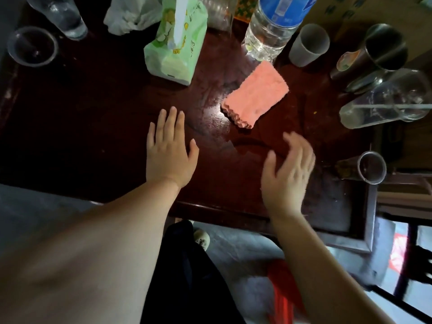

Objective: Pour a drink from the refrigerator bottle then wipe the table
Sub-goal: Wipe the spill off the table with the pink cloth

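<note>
A folded pink cloth (pixel 255 95) lies on the dark red wooden table (pixel 98 127), with wet streaks around it. Behind the cloth stands a clear water bottle (pixel 271 29) with a blue label. A frosted plastic cup (pixel 308 45) stands to the bottle's right. My left hand (pixel 169 150) rests flat on the table, fingers spread, holding nothing. My right hand (pixel 288 174) hovers open and blurred over the table's near edge, below the cloth, with nothing in it.
A green tissue pack (pixel 177 40) stands behind my left hand. Clear glasses (pixel 32 46) sit at the far left. Metal cups (pixel 383 47), a lying clear glass (pixel 385 101) and a small glass (pixel 371 168) crowd the right side. A crumpled plastic bag (pixel 131 17) lies at the back.
</note>
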Motion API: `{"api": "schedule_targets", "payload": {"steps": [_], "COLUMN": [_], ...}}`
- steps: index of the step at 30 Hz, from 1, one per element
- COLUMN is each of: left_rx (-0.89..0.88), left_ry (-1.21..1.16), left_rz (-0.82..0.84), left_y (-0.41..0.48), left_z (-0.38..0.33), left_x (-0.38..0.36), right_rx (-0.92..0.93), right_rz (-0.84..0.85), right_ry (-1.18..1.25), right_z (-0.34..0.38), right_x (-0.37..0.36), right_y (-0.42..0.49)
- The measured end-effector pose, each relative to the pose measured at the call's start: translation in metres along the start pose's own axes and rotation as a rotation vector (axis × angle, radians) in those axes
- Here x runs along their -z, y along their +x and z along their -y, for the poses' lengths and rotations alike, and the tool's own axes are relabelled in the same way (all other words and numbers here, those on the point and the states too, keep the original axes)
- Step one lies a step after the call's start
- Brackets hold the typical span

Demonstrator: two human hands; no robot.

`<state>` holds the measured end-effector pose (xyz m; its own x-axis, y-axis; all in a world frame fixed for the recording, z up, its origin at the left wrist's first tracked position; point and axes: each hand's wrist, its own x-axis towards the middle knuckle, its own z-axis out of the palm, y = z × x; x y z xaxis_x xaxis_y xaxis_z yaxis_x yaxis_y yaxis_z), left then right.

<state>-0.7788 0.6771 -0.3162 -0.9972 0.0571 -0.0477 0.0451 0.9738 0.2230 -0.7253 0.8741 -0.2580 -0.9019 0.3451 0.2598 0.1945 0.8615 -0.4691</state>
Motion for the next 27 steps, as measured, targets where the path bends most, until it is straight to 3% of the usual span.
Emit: {"api": "schedule_targets", "payload": {"steps": [4,9,12,27], "left_rx": [0.014,0.016,0.017,0.015], "left_ry": [0.001,0.006,0.020,0.012], "left_rz": [0.015,0.035,0.044,0.048], "left_y": [0.001,0.002,0.002,0.002], "left_z": [0.000,-0.001,-0.002,-0.002], "left_x": [0.001,0.002,0.002,0.004], "right_rx": [-0.076,-0.217,-0.157,0.019], "right_rz": [0.122,0.342,0.303,0.310], "right_ry": [0.017,-0.297,-0.401,-0.396], "right_z": [0.042,0.046,0.039,0.041], "right_x": [-0.045,-0.107,-0.120,-0.103], "right_y": [0.099,0.136,0.125,0.053]}}
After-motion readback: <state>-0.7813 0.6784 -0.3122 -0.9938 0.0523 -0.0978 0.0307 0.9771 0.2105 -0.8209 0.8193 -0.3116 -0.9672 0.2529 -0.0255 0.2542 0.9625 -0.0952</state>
